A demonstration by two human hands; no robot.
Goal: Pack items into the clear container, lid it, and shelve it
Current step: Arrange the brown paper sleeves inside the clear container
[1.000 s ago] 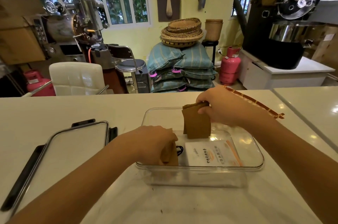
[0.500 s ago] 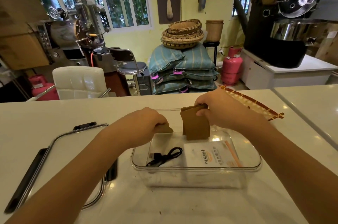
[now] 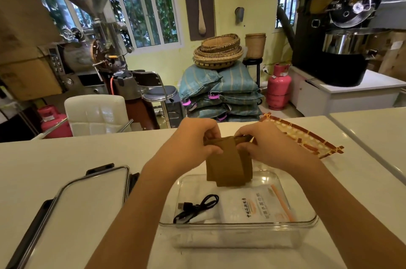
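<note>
- Here's the wide white glossy counter (image 3: 66, 159), everything laid out on it, and the clear rectangular plastic container (image 3: 239, 232) sits open right at the near middle.
- Left of the container lies its flat clear lid with black side clips (image 3: 72, 209), flat on the counter, not touching the container's rim.
- Beyond the container to the right, a woven brown-and-cream mat (image 3: 307, 139) lies on the counter.
- Above the container's far end hangs a folded brown cloth (image 3: 228, 165), its lower edge dipping just inside the walls.
- Left hand (image 3: 193, 141) pinches the cloth's top edge, fingers curled over it; right hand (image 3: 261, 148) grips the same edge from the other side.
- Inside the container, a white printed sachet packet (image 3: 254, 207) lies on the floor at the right.
- Beside it on the left, a coiled black USB cable (image 3: 195, 207).
</note>
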